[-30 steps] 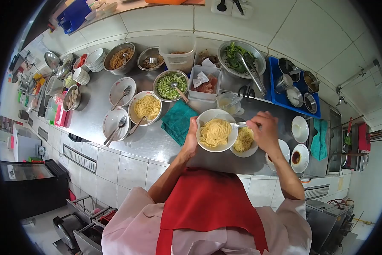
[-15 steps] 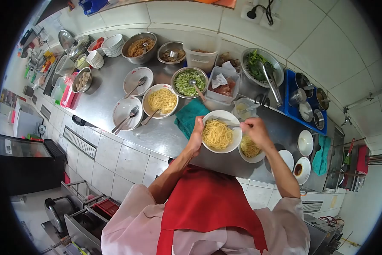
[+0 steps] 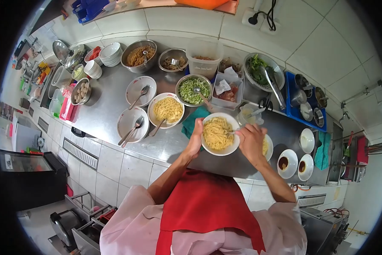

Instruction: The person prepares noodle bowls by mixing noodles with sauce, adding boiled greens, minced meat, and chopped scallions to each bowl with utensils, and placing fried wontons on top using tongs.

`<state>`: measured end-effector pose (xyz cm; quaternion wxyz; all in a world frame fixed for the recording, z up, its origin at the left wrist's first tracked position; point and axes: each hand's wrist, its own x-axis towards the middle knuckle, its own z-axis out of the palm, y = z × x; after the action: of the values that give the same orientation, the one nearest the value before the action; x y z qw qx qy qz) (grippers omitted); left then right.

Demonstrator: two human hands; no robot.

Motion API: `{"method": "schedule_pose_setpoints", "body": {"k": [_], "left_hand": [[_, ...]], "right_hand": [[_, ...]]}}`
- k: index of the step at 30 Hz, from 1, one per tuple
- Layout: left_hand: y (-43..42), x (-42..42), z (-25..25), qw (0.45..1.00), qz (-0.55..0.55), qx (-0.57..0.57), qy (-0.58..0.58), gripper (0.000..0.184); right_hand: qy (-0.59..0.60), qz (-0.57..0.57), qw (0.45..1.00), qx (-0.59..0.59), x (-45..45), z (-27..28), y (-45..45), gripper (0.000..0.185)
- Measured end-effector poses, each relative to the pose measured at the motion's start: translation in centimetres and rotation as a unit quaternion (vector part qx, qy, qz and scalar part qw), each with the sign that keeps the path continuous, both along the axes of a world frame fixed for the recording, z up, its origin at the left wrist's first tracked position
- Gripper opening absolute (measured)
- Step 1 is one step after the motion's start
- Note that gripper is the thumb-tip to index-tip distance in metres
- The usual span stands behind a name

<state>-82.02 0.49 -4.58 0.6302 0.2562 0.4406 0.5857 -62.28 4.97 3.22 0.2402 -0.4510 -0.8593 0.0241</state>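
Note:
My left hand [image 3: 195, 138] grips the left rim of a white bowl [image 3: 231, 148], which is held above the counter's front edge. Yellow noodles [image 3: 217, 133] fill much of this bowl. My right hand [image 3: 251, 140] is closed on the handle of a metal utensil [image 3: 232, 132], whose end is in the noodles. Partly hidden behind my right hand, a second noodle bowl [image 3: 269, 147] stands on the counter. A green cloth [image 3: 195, 120] lies just behind my left hand.
Noodles fill another bowl [image 3: 166, 109] left of the cloth, beside bowls with cutlery [image 3: 132, 124]. Chopped greens [image 3: 194, 90], a meat container [image 3: 227, 92] and a colander [image 3: 263, 72] stand behind. At right are a blue tray [image 3: 289, 103] and sauce bowls [image 3: 287, 164].
The utensil in my right hand has gone lower and deeper into the noodles. My right hand has moved down beside the bowl's rim and now covers more of the second noodle bowl.

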Motion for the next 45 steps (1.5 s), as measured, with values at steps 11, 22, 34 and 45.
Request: {"method": "schedule_pose_setpoints", "body": {"k": [11,22,34,45], "left_hand": [[-0.8,2.3,-0.1,1.0,0.017,-0.015,-0.018,0.061],[-2.3,4.7,-1.1,0.998,0.052,-0.021,-0.017,0.056],[-3.4,1.9,1.6,0.997,0.039,-0.031,-0.05,0.057],[-3.5,-10.3,2.2,0.996,0.053,-0.053,-0.051,0.065]], "right_hand": [[-0.028,0.055,0.99,0.129,4.2,11.3,-0.3,0.015],[0.114,0.003,0.954,-0.277,6.7,-4.8,3.4,0.018],[-0.109,0.034,0.938,0.328,3.0,5.8,-1.6,0.013],[0.161,0.152,0.966,-0.134,-9.2,6.7,3.7,0.017]]}}
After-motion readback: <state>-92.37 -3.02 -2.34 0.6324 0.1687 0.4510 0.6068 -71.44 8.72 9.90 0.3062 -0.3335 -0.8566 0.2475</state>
